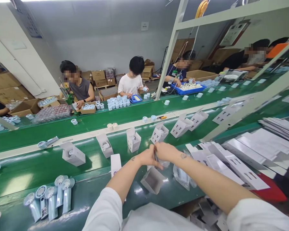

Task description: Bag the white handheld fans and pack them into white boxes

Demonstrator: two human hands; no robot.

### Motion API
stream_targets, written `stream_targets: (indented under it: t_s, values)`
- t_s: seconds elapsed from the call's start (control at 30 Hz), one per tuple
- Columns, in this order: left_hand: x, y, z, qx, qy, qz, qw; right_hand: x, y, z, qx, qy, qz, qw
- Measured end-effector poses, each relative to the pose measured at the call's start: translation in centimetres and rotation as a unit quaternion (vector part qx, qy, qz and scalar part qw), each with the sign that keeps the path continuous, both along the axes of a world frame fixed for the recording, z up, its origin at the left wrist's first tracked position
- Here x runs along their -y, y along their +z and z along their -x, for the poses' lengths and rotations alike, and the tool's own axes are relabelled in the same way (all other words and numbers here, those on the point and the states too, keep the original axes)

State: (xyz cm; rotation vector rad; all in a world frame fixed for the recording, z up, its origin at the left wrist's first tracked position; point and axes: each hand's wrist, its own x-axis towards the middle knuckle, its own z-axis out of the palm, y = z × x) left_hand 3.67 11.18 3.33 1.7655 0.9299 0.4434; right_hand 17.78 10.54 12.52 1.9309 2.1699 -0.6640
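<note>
My left hand (pixel 147 157) and my right hand (pixel 165 152) meet above the near edge of the green belt, fingers closed together. A thin greyish piece shows between them, too small to name, and something clear like plastic hangs under my right hand. Just below stands an open, apparently empty white box (pixel 153 181). Beside it lie clear plastic bags (pixel 181 177). Left of my left arm a white box (pixel 116 164) stands upright. Farther left, several light-blue handheld fans (pixel 51 202) lie grouped on the bench.
Open white boxes (pixel 134 141) with items inside line the green belt (pixel 91 160). Flat white cartons (pixel 240 157) are piled at right. A slanted white frame post (pixel 168 48) rises ahead. Across the belt, several people work beside light-blue parts (pixel 118 102) and a blue tray (pixel 189 89).
</note>
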Motion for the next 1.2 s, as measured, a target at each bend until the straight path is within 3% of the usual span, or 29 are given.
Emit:
stream_targets:
  t_s: [0.13, 0.27, 0.47, 0.57, 0.7, 0.83, 0.93, 1.03, 1.1, 1.2]
  values:
    - [0.4, -0.1, 0.9, 0.028, 0.035, 0.013, 0.999, -0.8, 0.1, -1.9, -0.09, -0.017, 0.068, 0.994]
    - [0.8, 0.0, 1.8, 0.052, 0.033, 0.02, 0.998, -0.5, -0.3, -5.4, -0.179, -0.05, 0.031, 0.982]
    - [0.7, -0.5, 1.6, 0.092, 0.041, 0.067, 0.993, 1.7, -4.7, -9.4, -0.323, -0.064, 0.066, 0.942]
    - [0.7, -1.3, 0.7, 0.107, 0.103, 0.081, 0.986, 1.9, -7.5, -9.2, -0.345, -0.05, 0.066, 0.935]
    - [0.8, -1.3, -0.4, 0.056, 0.262, -0.015, 0.963, 1.6, -10.5, -7.4, -0.359, -0.085, 0.033, 0.929]
    - [0.3, -0.1, -0.6, -0.022, 0.23, -0.103, 0.967, 0.9, -11.9, -5.7, -0.348, -0.104, 0.015, 0.932]
    - [-0.3, 0.5, -0.3, -0.027, 0.239, -0.073, 0.968, 0.0, -11.8, -4.5, -0.343, -0.109, 0.068, 0.93]
    - [0.1, 0.9, 0.6, 0.007, 0.3, -0.006, 0.954, -0.9, -10.8, -3.5, -0.313, -0.1, 0.087, 0.94]
    - [1.4, 1.6, 1.4, 0.039, 0.321, 0.019, 0.946, -1.2, -9.4, -3.0, -0.296, -0.085, 0.082, 0.948]
    - [4.4, 3.3, 2.5, 0.062, 0.297, 0.015, 0.953, -1.3, -6.3, -1.9, -0.268, -0.05, 0.07, 0.96]
